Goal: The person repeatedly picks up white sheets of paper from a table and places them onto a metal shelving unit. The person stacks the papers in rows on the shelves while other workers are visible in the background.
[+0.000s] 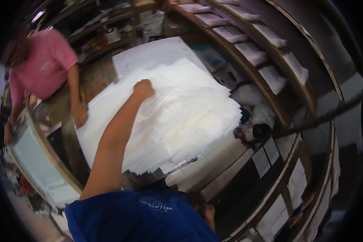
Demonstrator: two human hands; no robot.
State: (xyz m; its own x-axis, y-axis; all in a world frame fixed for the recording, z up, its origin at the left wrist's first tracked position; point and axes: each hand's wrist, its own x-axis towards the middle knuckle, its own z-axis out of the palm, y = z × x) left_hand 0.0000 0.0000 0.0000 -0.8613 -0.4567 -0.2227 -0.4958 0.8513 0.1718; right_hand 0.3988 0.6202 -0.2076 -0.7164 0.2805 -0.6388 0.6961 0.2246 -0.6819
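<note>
Blue shirt fabric (149, 215) fills my feed's lower edge; from it the bare left arm (115, 141) stretches forward, its left hand (144, 89) curled fist-like on one fanned, ragged-edged pile of thin white sheets (193, 105), uncountably many. I cannot tell whether that grip pinches any. One pink-shirted co-worker (46, 64) stands left, beside one pale-blue framed panel (44, 161).

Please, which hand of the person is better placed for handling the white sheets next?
Left, probably: the left hand is over the fanned white sheets; the right hand cannot be made out.
</note>
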